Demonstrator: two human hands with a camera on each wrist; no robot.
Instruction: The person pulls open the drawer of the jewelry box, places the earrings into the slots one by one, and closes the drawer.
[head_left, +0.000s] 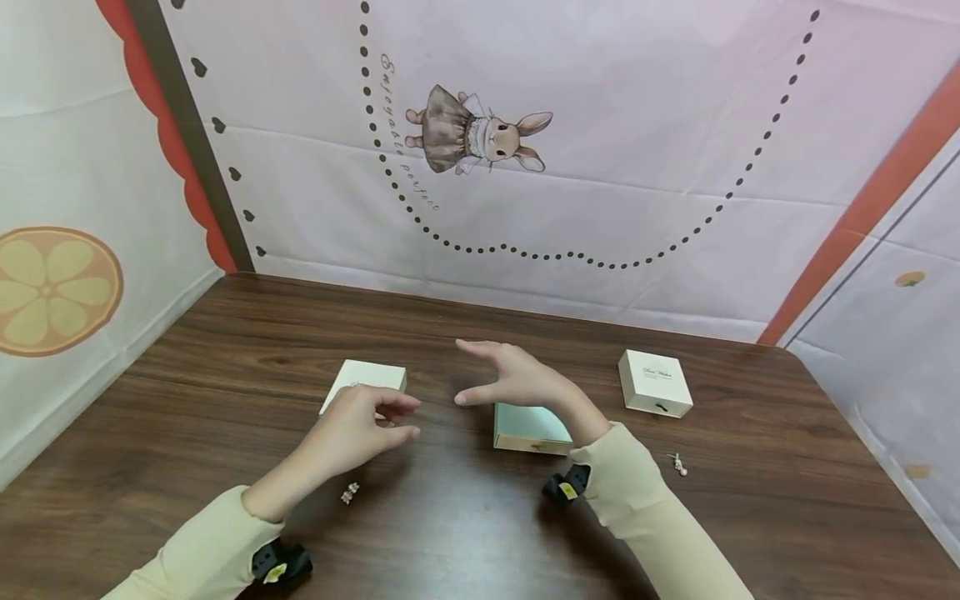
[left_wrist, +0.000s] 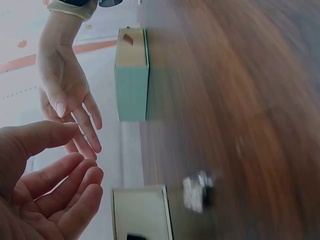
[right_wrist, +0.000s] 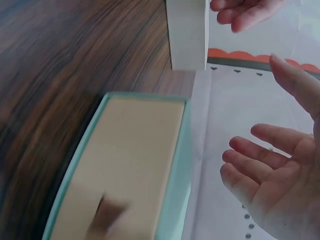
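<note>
My left hand [head_left: 358,432] hovers in front of a white box [head_left: 375,375] and partly covers it. Its fingers are loosely bent, with nothing between them. To its right, my right hand [head_left: 521,379] is held over a mint-green drawer box [head_left: 532,423], thumb and fingers spread and holding nothing. The box's beige drawer front [right_wrist: 135,145] carries a brown pull tab [right_wrist: 107,215] in the right wrist view. Below my left hand, a small sparkly piece of jewellery [head_left: 349,493] lies on the table; it is blurred in the left wrist view.
A second white box [head_left: 656,383] with printed lettering and a dark pull tab stands at the right. In front of it lies a small earring-like piece [head_left: 678,465] with a pearl. Printed cloth [head_left: 600,150] hangs behind and beside the brown wooden table [head_left: 465,542].
</note>
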